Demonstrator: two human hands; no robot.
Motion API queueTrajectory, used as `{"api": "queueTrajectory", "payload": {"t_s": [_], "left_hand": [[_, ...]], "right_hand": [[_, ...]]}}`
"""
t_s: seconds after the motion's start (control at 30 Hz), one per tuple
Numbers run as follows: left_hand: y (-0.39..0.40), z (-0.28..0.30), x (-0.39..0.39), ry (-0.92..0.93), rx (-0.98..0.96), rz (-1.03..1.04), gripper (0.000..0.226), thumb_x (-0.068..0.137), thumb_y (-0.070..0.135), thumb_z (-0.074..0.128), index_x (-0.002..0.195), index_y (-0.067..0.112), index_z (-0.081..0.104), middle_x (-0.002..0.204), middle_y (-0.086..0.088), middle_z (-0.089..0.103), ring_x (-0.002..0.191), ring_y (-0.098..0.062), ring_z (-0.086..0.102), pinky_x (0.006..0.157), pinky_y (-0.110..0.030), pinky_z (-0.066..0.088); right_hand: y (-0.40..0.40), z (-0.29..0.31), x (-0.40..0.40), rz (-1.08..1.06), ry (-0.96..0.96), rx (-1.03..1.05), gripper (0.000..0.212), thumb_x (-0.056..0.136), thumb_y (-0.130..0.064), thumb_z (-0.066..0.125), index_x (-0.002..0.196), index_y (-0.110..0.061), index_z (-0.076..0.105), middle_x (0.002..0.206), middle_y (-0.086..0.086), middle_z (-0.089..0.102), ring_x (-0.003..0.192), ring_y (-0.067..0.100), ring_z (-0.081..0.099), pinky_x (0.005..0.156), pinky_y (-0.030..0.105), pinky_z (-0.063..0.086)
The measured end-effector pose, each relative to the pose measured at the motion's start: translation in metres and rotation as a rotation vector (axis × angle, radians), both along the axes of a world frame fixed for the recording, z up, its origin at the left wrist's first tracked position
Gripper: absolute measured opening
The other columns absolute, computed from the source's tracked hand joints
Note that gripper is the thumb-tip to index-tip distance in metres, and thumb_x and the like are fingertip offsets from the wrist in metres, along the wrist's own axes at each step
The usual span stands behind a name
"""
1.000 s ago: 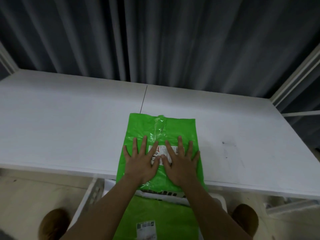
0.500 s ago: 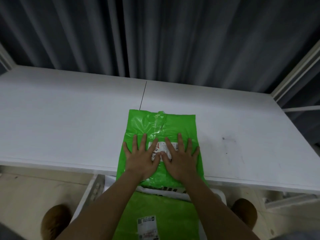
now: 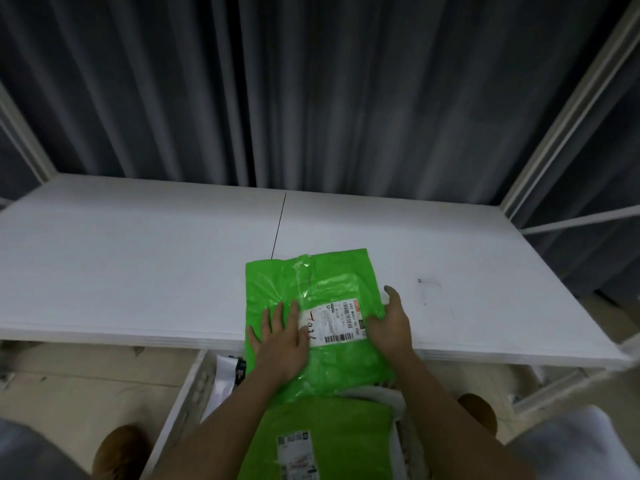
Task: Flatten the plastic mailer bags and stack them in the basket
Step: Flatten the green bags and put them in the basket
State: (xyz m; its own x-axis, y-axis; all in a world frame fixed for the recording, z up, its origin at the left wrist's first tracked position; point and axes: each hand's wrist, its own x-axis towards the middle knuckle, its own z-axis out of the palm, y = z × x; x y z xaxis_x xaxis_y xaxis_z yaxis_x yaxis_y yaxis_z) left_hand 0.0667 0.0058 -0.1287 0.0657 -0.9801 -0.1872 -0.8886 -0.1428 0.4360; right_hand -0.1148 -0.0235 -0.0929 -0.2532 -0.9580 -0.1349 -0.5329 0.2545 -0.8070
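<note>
**Inspector:** Your left hand (image 3: 282, 336) lies palm down on the green mailer bag (image 3: 313, 306), fingers straight and spread, thumb tip touching the white shipping label (image 3: 334, 323). It presses; it grips nothing.

**Operator:** And the right?

**Inspector:** Your right hand (image 3: 391, 323) sits at the bag's right edge, turned partly on its side. Its fingers reach forward along that edge and the thumb lies over the plastic near the label. Whether the fingers have hold of the edge, I cannot tell.

**Operator:** Where does the bag lie?

**Inspector:** Flat on the white desk (image 3: 138, 271) under both hands, its near end hanging past the desk's front edge toward you. Below your forearms, a second green bag (image 3: 322, 438) lies in the white basket (image 3: 180, 407), label up. Both forearms extend forward, converging on the bag.
</note>
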Motion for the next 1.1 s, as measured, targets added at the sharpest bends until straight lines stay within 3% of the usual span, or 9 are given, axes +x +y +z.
{"api": "queueTrajectory", "payload": {"t_s": [0.2,0.4,0.5,0.6,0.73,0.9,0.97,1.03,1.1], "left_hand": [[0.011,0.056,0.016,0.152,-0.143,0.103,0.072,0.099,0.041,0.039,0.153,0.020,-0.005,0.160,-0.012,-0.004,0.147,-0.028,-0.001,0.118,-0.049,0.010],[0.025,0.136,0.034,0.327,-0.396,0.096,0.081,0.082,0.032,0.051,0.152,0.017,0.014,0.158,-0.007,0.014,0.146,-0.025,0.009,0.118,-0.044,0.007],[0.035,0.156,0.047,0.440,-0.338,0.048,0.055,0.085,0.027,0.057,0.135,0.017,0.037,0.133,-0.007,0.049,0.128,-0.030,0.042,0.108,-0.046,0.031],[0.053,0.161,0.049,0.591,-0.282,0.016,0.020,0.096,0.016,0.051,0.113,0.016,0.040,0.115,-0.006,0.052,0.107,-0.024,0.052,0.086,-0.033,0.042],[0.069,0.165,0.050,0.721,-0.342,0.132,0.011,0.100,0.012,0.044,0.109,0.016,0.040,0.108,-0.005,0.052,0.104,-0.023,0.052,0.083,-0.031,0.041],[0.080,0.164,0.060,0.801,-0.350,0.254,0.028,0.100,0.013,0.042,0.128,0.008,0.042,0.115,-0.005,0.051,0.109,-0.025,0.051,0.090,-0.034,0.041],[0.081,0.160,0.067,0.846,-0.344,0.296,0.031,0.100,0.013,0.043,0.131,0.008,0.041,0.122,-0.008,0.053,0.114,-0.028,0.051,0.092,-0.036,0.042],[0.084,0.157,0.071,0.850,-0.331,0.327,0.032,0.100,0.015,0.044,0.130,0.007,0.042,0.126,-0.013,0.053,0.113,-0.029,0.053,0.090,-0.036,0.043],[0.086,0.154,0.074,0.852,-0.317,0.359,0.031,0.099,0.016,0.045,0.129,0.006,0.042,0.123,-0.014,0.053,0.103,-0.026,0.054,0.084,-0.034,0.043]], "right_hand": [[0.029,0.050,-0.004,0.122,-0.029,-0.276,0.050,0.083,0.003,0.057,0.125,-0.023,0.055,0.114,0.003,0.063,0.100,0.022,0.059,0.085,0.033,0.049],[0.061,0.104,-0.007,0.370,0.225,-0.478,0.053,0.082,-0.001,0.063,0.126,-0.030,0.056,0.114,-0.007,0.062,0.102,0.015,0.057,0.098,0.037,0.043],[0.078,0.130,-0.005,0.426,0.258,-0.500,0.055,0.083,-0.001,0.064,0.129,-0.030,0.055,0.105,-0.011,0.058,0.104,0.016,0.056,0.103,0.041,0.039],[0.092,0.146,-0.004,0.376,0.308,-0.507,0.052,0.085,-0.010,0.065,0.130,-0.032,0.053,0.107,-0.006,0.060,0.110,0.014,0.052,0.112,0.039,0.025],[0.100,0.145,-0.006,0.154,0.398,-0.605,0.057,0.082,-0.022,0.069,0.134,-0.029,0.049,0.127,0.000,0.051,0.125,0.022,0.037,0.108,0.037,0.016],[0.112,0.126,-0.014,-0.106,0.084,-0.393,0.088,0.082,-0.024,0.071,0.150,-0.029,0.017,0.156,0.008,0.014,0.142,0.028,0.015,0.113,0.048,0.019],[0.116,0.115,-0.016,-0.044,-0.211,-0.265,0.086,0.086,-0.018,0.068,0.151,-0.027,0.012,0.152,0.013,0.024,0.136,0.032,0.033,0.107,0.046,0.036],[0.121,0.106,-0.013,0.019,-0.443,-0.155,0.063,0.090,-0.011,0.063,0.143,-0.019,0.031,0.136,0.015,0.049,0.105,0.025,0.060,0.082,0.034,0.052],[0.125,0.097,-0.008,0.034,-0.416,-0.118,0.032,0.091,-0.008,0.060,0.120,-0.015,0.050,0.121,0.015,0.062,0.087,0.018,0.063,0.073,0.029,0.053]]}}
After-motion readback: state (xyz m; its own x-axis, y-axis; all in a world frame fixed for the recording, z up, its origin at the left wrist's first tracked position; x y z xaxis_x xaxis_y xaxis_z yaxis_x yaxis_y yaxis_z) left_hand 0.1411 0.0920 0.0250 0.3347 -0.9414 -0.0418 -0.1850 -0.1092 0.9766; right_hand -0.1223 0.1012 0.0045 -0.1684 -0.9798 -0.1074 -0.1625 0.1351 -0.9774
